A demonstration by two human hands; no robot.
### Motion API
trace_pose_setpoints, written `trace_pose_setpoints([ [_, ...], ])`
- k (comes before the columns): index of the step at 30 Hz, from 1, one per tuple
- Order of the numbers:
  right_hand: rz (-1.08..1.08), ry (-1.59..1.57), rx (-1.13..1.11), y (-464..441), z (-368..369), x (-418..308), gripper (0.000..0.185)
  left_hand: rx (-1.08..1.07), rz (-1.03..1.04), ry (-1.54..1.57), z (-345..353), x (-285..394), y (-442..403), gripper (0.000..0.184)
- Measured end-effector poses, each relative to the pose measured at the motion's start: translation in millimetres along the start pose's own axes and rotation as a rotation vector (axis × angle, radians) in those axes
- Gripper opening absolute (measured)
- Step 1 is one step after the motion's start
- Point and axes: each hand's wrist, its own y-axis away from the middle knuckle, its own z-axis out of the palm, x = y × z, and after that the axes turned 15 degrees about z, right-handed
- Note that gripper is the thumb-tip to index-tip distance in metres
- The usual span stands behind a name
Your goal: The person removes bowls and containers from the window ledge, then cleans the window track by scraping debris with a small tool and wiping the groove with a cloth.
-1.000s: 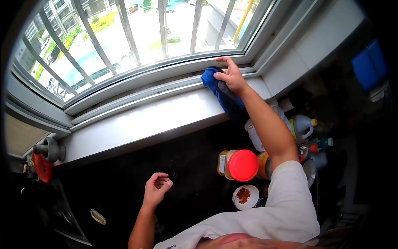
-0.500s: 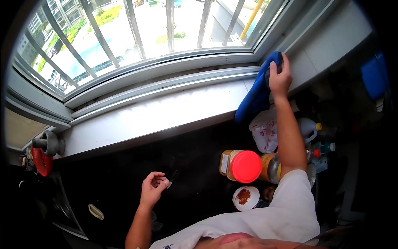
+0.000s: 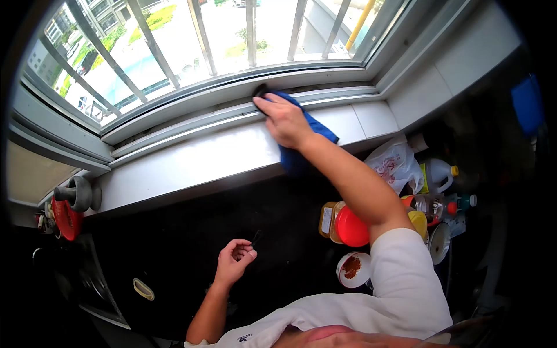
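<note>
My right hand (image 3: 285, 120) is closed on a blue cloth (image 3: 319, 129), pressing it against the window track (image 3: 217, 118) near the middle of the frame. A dark patch of the cloth shows at my fingertips, and its loose end hangs over the edge of the white tiled sill (image 3: 197, 162). Lower down, above the dark counter, my left hand (image 3: 234, 261) is curled with thumb and fingers together. A small, thin dark item (image 3: 256, 238) sticks out from those fingertips; its kind is too unclear to make out.
Metal bars (image 3: 251, 35) stand outside the window. On the right are a red-lidded jar (image 3: 353, 227), a white bowl (image 3: 354, 277) with red flakes, a plastic bag (image 3: 394, 162) and a jug (image 3: 439, 176). A stone mortar (image 3: 81, 194) sits at the sill's left end.
My right hand has swept the blue cloth leftward, from the sill's right corner to the middle of the track. My left hand keeps its curled pose. The view has shifted slightly.
</note>
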Motion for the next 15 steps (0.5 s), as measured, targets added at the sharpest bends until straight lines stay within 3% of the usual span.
trace_pose_setpoints([
  [2,-0.095,0.034,-0.001,-7,35,-29,0.049,-0.023,0.005,-0.003,6,5,3,0.028],
  [5,-0.189,0.098,-0.025,-10,30,-27,0.051,-0.04,-0.003,-0.043,11,16,4,0.027],
  [7,-0.046,0.158,-0.035,-3,-1,-5,0.051,0.003,0.021,-0.021,10,17,6,0.028],
  [8,-0.04,0.28,0.107,3,-21,14,0.044,0.024,0.028,-0.008,6,16,9,0.028],
  [9,0.143,0.311,0.074,9,-50,29,0.044,0.04,0.029,-0.016,1,12,11,0.028],
  [13,0.412,0.621,0.23,31,-128,141,0.05,0.131,0.057,-0.062,-22,-10,25,0.027],
  [15,0.515,0.692,0.126,29,-153,166,0.055,0.196,0.079,-0.206,-34,-26,25,0.025],
])
